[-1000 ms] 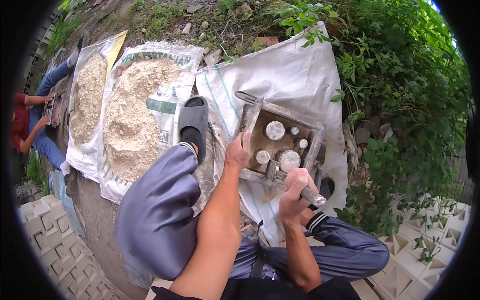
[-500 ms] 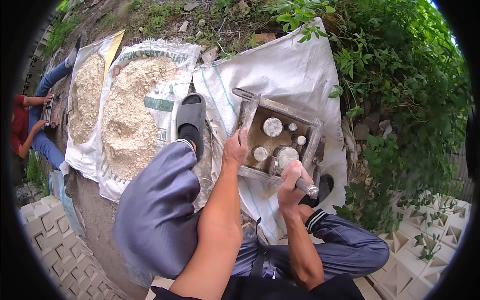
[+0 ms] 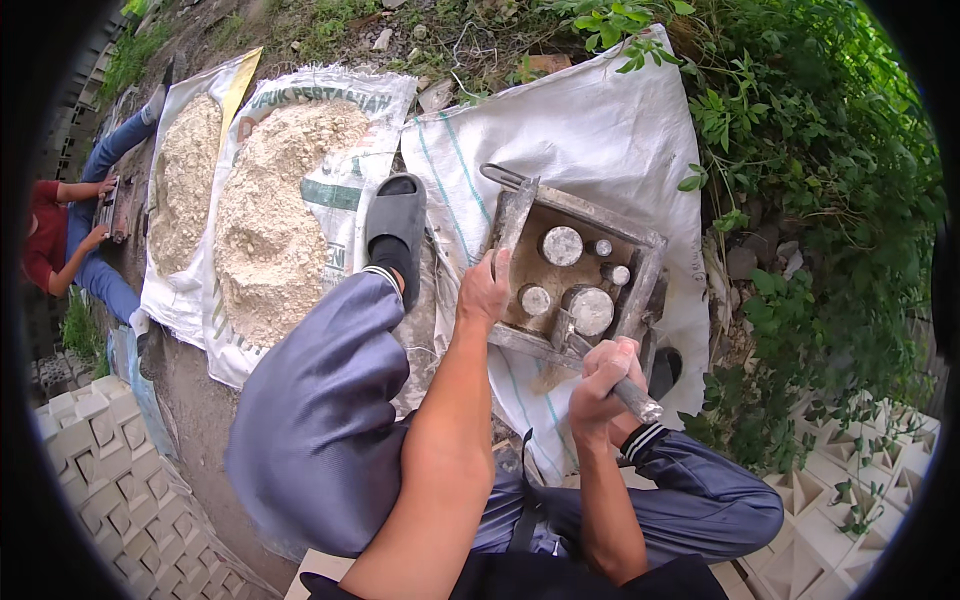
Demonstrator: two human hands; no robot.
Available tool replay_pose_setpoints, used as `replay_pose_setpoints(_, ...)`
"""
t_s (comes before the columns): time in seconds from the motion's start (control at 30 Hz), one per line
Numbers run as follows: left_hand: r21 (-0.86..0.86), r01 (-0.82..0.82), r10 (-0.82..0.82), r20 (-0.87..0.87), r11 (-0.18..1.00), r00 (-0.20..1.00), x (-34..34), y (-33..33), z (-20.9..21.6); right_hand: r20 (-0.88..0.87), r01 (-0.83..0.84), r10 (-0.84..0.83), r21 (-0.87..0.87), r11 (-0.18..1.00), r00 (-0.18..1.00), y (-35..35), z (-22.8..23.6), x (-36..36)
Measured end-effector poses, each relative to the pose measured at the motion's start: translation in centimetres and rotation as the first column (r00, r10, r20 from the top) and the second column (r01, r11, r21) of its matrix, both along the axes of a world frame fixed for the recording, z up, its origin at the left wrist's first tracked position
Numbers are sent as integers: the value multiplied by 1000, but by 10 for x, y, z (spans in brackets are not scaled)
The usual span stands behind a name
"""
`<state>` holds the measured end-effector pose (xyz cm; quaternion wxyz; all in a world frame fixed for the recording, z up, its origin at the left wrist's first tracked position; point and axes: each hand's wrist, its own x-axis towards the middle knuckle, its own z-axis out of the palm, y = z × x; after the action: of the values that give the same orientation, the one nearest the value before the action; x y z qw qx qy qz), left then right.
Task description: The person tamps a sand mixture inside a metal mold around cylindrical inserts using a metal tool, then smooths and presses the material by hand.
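Five cylinders point(image 3: 562, 246) already stand in the box frame point(image 3: 640, 290); left hand point(image 3: 484, 290) clamps its side, right hand point(image 3: 603, 382) a hammer-like tool point(image 3: 636, 400); what's left, I can't tell.

Lettering can be made out on the white sack point(image 3: 345, 225) left of the middle, the one lying under a heap of pale powder point(image 3: 270, 180). Along its far edge runs a line of large, dark green capitals point(image 3: 320, 97), slightly curved and legible. Just nearer, at the left, stands part of a bigger orange-red letter point(image 3: 248, 128), with the powder covering what adjoins it. To the right of the heap is a solid green band point(image 3: 330, 193), and nearer than that a few dark capitals point(image 3: 340, 258), the end of a partly buried word. Dark printed marks point(image 3: 245, 352) at the near edge are too covered to read.
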<state>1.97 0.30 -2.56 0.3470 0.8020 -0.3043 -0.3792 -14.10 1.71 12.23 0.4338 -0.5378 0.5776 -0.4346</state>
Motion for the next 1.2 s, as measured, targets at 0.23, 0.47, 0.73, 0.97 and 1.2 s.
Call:
replay_pose_setpoints(0.23,55,36,-34,-22,998,999,8,3,7,21,63,-62,-44,997,998,-11,26,7)
replay_pose_setpoints(0.47,25,11,-10,-27,1000,1000,3,3,2,-213,-59,25,-157,986,977,-12,-8,15)
replay_pose_setpoints(0.73,-35,-18,20,45,999,999,1,3,-4,-101,10,-19,-89,996,995,-15,-18,9)
replay_pose_setpoints(0.97,16,13,-13,5,1000,1000,0,-2,2,-178,-37,-34,-383,923,983,-15,-27,6)
replay_pose_setpoints(1.2,-7,-7,7,33,1000,999,4,8,-6,73,148,-144,-44,988,987,-8,8,15)
